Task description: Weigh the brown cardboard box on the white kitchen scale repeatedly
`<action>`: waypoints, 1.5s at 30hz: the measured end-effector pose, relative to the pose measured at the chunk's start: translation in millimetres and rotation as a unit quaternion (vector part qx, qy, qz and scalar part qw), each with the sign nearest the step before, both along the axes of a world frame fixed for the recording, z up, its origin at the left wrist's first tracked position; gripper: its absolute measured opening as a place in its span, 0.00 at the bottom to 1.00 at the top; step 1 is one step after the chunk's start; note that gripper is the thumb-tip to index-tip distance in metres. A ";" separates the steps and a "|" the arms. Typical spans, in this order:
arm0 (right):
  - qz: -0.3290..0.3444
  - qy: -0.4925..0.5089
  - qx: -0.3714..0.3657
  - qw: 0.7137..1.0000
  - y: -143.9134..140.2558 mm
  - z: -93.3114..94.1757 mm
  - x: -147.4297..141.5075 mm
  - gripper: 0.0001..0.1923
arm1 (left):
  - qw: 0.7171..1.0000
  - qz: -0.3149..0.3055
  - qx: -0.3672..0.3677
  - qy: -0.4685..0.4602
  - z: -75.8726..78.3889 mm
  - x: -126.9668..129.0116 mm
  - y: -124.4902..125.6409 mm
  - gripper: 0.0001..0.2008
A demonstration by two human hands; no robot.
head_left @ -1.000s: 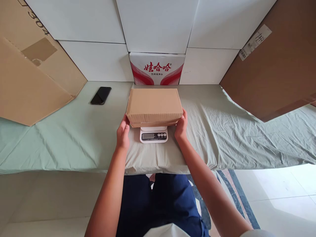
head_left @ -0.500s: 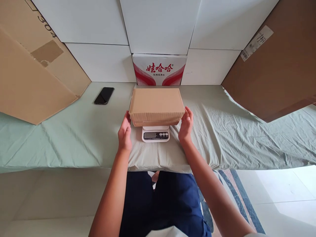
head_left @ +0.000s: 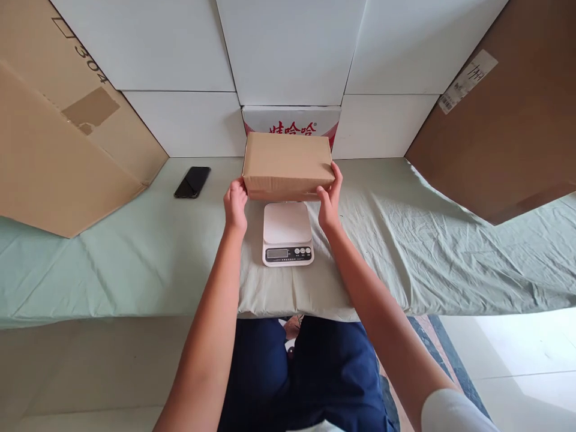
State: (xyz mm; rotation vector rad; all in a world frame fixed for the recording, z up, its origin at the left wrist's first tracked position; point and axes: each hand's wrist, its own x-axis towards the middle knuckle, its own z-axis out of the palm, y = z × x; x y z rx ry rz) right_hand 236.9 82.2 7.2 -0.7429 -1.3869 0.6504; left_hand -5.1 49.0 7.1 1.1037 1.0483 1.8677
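A closed brown cardboard box [head_left: 288, 159] is held up between my two hands, just behind and above a white digital kitchen scale [head_left: 287, 225]. My left hand [head_left: 236, 203] grips the box's left end, its fingertips partly hidden behind the corner. At the right end, my right hand [head_left: 330, 195] has its thumb on the front face and its fingers along the side. The scale's plate is bare; its display and buttons face me, and no digits are readable.
A black phone [head_left: 192, 182] lies on the green cloth [head_left: 148, 252] to the left. Large cardboard panels stand at the left [head_left: 85, 156] and right [head_left: 499, 138]. Behind the held box is a white and red printed carton [head_left: 291, 112] against white panels.
The cardboard box has risen off the scale and moved away from me, baring the scale's plate. Both hands have moved with it and now grip its ends.
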 end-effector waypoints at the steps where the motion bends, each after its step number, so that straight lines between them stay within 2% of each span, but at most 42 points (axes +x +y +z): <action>1: 0.002 -0.004 0.007 1.000 8.7 -4.3 -2.4 0.35 | 1.000 0.005 -0.007 -0.014 -6.6 1.0 7.7 0.39; 5: 0.005 -0.012 0.007 1.000 21.4 -22.2 -6.0 0.36 | 0.999 0.008 -0.012 -0.029 -36.7 5.1 21.6 0.37; 9: 0.018 -0.005 -0.031 0.999 16.2 -28.2 -4.4 0.37 | 0.999 0.001 -0.035 -0.013 -50.5 4.8 26.5 0.38; 17: 0.036 0.034 -0.095 0.994 12.5 -22.2 -6.7 0.40 | 0.999 0.005 -0.041 0.015 -54.0 2.9 29.9 0.41; 31: 0.045 0.044 -0.104 0.993 14.4 -23.4 -6.0 0.42 | 0.999 0.010 -0.052 0.008 -52.8 3.3 27.2 0.43; 45: 0.045 0.044 -0.127 0.990 15.2 -25.1 -5.2 0.38 | 0.999 0.004 -0.041 0.011 -53.9 2.5 29.1 0.42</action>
